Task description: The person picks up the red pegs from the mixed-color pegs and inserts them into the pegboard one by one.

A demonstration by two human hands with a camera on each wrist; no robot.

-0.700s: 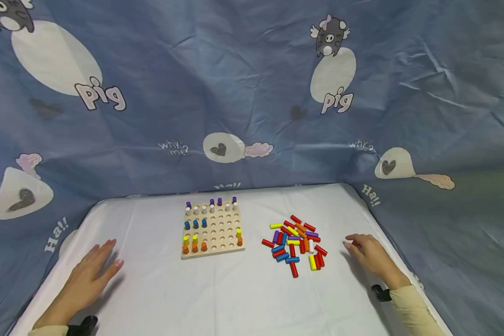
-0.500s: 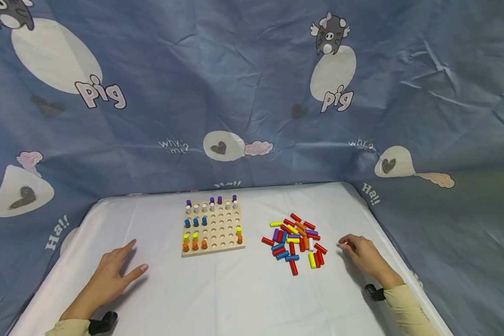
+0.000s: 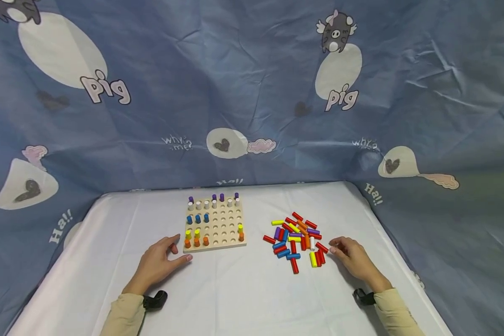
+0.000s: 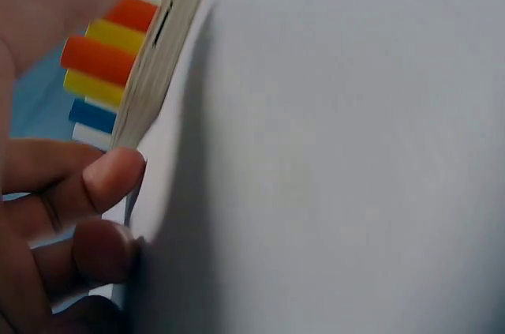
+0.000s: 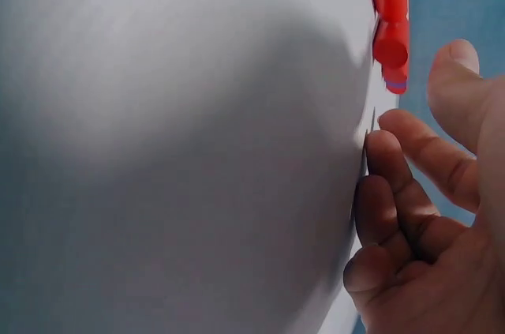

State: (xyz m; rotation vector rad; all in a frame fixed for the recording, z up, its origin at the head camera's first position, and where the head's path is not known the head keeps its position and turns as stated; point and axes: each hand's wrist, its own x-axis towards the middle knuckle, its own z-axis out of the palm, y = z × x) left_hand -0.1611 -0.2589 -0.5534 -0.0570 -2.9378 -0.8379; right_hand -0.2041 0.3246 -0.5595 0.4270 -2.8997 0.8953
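Note:
A light wooden pegboard [image 3: 231, 225] stands left of centre, with white, purple, blue, yellow and orange pegs upright in some of its holes. My left hand [image 3: 157, 262] is at its near left corner, thumb in front and fingers along the left side, close to the edge. Orange pegs [image 4: 99, 60] show beside the left thumb [image 4: 63, 6] in the left wrist view. On the right, my right hand [image 3: 353, 259] is beside a loose red peg [image 3: 322, 248], fingertips close to its end. Nothing lies between the right thumb [image 5: 454, 85] and fingers in the right wrist view.
Loose pegs in several colours lie in a pile right of the board, including a white peg [image 3: 312, 243] and a yellow peg [image 3: 313, 259]. A white cloth [image 3: 243, 294] covers the table. Behind it hangs a blue printed curtain [image 3: 252, 102].
My left hand has moved right and forward from the table's left side to the pegboard's corner. My right hand has moved slightly left, up to the pile's edge.

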